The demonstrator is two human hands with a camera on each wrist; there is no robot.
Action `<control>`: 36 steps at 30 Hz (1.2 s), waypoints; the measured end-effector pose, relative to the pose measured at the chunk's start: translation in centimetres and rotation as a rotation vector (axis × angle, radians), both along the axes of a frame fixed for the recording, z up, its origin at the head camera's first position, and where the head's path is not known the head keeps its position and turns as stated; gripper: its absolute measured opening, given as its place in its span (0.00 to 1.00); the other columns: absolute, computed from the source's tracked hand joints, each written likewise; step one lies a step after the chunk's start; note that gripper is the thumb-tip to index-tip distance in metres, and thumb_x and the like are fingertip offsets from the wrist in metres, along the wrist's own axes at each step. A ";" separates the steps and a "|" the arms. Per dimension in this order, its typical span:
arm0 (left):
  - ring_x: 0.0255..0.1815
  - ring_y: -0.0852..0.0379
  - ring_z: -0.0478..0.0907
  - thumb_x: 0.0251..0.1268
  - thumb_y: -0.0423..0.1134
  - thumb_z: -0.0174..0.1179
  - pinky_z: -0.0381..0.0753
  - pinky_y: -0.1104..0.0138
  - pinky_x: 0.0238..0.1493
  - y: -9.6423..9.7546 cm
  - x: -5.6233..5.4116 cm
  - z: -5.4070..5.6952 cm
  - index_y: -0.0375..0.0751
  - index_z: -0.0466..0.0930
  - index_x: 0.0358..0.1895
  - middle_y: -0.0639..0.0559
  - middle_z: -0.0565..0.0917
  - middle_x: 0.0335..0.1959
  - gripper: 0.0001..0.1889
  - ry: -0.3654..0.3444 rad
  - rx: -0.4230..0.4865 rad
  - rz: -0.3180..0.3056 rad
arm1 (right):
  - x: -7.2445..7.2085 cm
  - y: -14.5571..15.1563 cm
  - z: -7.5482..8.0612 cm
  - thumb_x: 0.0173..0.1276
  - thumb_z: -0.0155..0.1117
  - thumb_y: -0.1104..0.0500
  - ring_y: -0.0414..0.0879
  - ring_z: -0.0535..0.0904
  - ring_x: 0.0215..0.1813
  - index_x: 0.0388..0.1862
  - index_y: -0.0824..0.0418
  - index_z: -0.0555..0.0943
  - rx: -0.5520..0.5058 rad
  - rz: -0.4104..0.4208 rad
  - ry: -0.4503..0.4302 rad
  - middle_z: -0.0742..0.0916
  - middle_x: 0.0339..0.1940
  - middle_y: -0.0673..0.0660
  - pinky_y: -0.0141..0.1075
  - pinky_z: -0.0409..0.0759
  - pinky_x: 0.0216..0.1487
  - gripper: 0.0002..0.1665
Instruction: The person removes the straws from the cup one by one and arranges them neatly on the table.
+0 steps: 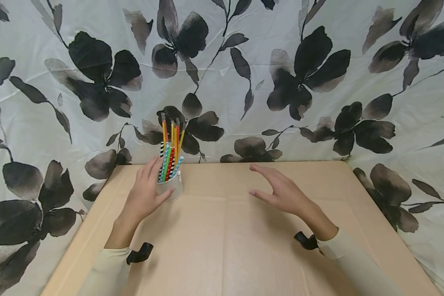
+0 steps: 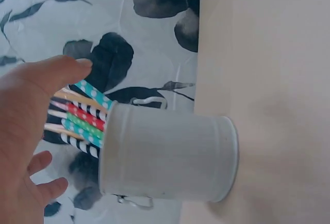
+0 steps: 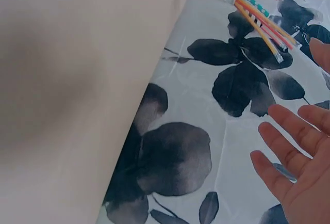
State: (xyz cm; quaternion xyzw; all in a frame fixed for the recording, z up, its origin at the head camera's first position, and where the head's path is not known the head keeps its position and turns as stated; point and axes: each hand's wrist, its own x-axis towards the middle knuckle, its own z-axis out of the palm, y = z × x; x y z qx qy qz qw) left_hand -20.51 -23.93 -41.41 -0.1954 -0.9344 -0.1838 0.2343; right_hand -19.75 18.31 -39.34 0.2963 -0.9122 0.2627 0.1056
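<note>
A small white pail [image 2: 170, 152] with loop handles on its sides stands upright near the table's back edge. Yellow and red pencils [image 1: 176, 133] poke up out of it, above shorter dotted and striped sticks [image 1: 168, 164] that look like paper straws. My left hand [image 1: 143, 193] is at the pail's left, thumb stretched across its front in the head view. In the left wrist view those fingers spread beyond the pail's mouth, around the sticks. Right of the pail, my right hand [image 1: 283, 192] hovers above the table, fingers extended and palm turned inward, holding nothing.
A pale wooden-looking table [image 1: 222, 242] spreads beneath both hands. Behind it and at its sides hangs white cloth [image 1: 244, 123] printed with dark flowers. Each wrist wears a black camera mount [image 1: 139, 253].
</note>
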 end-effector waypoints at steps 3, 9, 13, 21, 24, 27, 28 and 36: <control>0.71 0.32 0.58 0.53 0.41 0.77 0.71 0.36 0.61 -0.4 -0.8 -0.4 0.34 0.55 0.78 0.36 0.58 0.78 0.52 -0.043 0.127 0.016 | -0.4 -0.5 -0.1 0.70 0.66 0.38 0.49 0.71 0.73 0.79 0.47 0.64 -0.073 0.021 -0.039 0.78 0.71 0.47 0.56 0.71 0.70 0.43; 0.74 0.33 0.53 0.54 0.39 0.77 0.62 0.31 0.64 -1.4 -2.2 -1.1 0.40 0.54 0.80 0.37 0.56 0.79 0.52 -0.177 0.333 0.037 | -1.0 -1.3 -0.4 0.69 0.71 0.46 0.44 0.77 0.67 0.76 0.52 0.69 -0.212 0.101 -0.100 0.83 0.65 0.49 0.50 0.75 0.66 0.39; 0.77 0.34 0.48 0.54 0.44 0.77 0.57 0.28 0.66 -2.0 -3.2 -1.6 0.45 0.49 0.82 0.37 0.52 0.79 0.56 -0.287 0.388 0.060 | -1.4 -1.9 -0.7 0.68 0.73 0.50 0.43 0.79 0.65 0.74 0.51 0.71 -0.280 0.137 -0.125 0.85 0.62 0.50 0.49 0.77 0.63 0.38; 0.76 0.34 0.50 0.56 0.46 0.77 0.55 0.32 0.71 -3.1 -4.8 -2.8 0.47 0.40 0.83 0.34 0.50 0.78 0.60 -0.469 0.520 0.023 | -2.1 -3.3 -1.1 0.67 0.73 0.51 0.46 0.82 0.60 0.71 0.51 0.74 -0.360 0.154 -0.172 0.87 0.57 0.50 0.49 0.79 0.61 0.34; 0.77 0.33 0.50 0.59 0.43 0.75 0.54 0.34 0.73 -3.4 -5.2 -3.2 0.45 0.36 0.83 0.34 0.50 0.78 0.60 -0.532 0.603 -0.026 | -2.3 -3.9 -1.3 0.67 0.73 0.51 0.47 0.83 0.59 0.70 0.51 0.75 -0.377 0.153 -0.183 0.88 0.56 0.49 0.49 0.80 0.61 0.33; 0.78 0.33 0.50 0.60 0.39 0.73 0.53 0.35 0.75 -3.6 -5.3 -3.4 0.45 0.33 0.83 0.34 0.50 0.79 0.60 -0.578 0.664 -0.069 | -2.6 -4.5 -1.3 0.68 0.73 0.51 0.49 0.83 0.58 0.69 0.52 0.76 -0.402 0.164 -0.188 0.88 0.55 0.49 0.49 0.80 0.60 0.32; 0.78 0.33 0.50 0.60 0.37 0.73 0.52 0.36 0.75 -3.6 -5.3 -3.4 0.44 0.33 0.83 0.34 0.50 0.79 0.59 -0.587 0.678 -0.077 | -2.6 -4.7 -1.3 0.68 0.73 0.51 0.50 0.83 0.58 0.69 0.52 0.76 -0.413 0.169 -0.191 0.88 0.55 0.49 0.50 0.80 0.60 0.32; 0.80 0.34 0.46 0.60 0.32 0.71 0.51 0.39 0.77 -3.9 -5.3 -3.3 0.43 0.37 0.83 0.35 0.46 0.80 0.56 -0.651 0.743 -0.094 | -3.1 -6.4 -1.4 0.66 0.74 0.56 0.51 0.84 0.57 0.67 0.54 0.78 -0.471 0.187 -0.248 0.89 0.53 0.52 0.52 0.79 0.61 0.31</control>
